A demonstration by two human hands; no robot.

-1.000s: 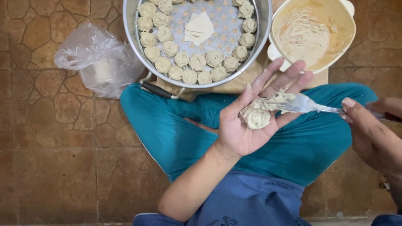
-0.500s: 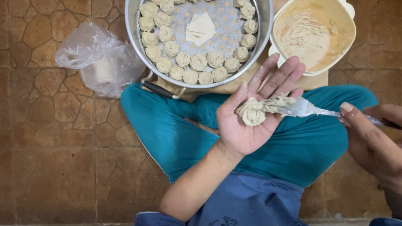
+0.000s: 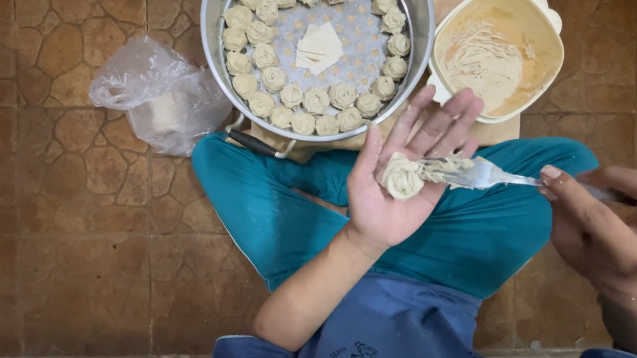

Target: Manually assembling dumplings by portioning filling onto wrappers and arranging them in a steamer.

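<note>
Pale dough dumpling (image 3: 402, 176) lies on the wide-open left hand (image 3: 397, 178), above teal trousers (image 3: 450, 228). The right hand (image 3: 623, 222) grips a fork (image 3: 484, 175) touching it. Far behind, a steamer pot (image 3: 418, 3) stands on brown stone floor (image 3: 48, 231).

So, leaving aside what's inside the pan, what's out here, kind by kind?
steamer pan: 1
cream bowl: 1
clear plastic bag: 1
fork: 1
dumpling on the left hand: 1
Total: 5
</note>
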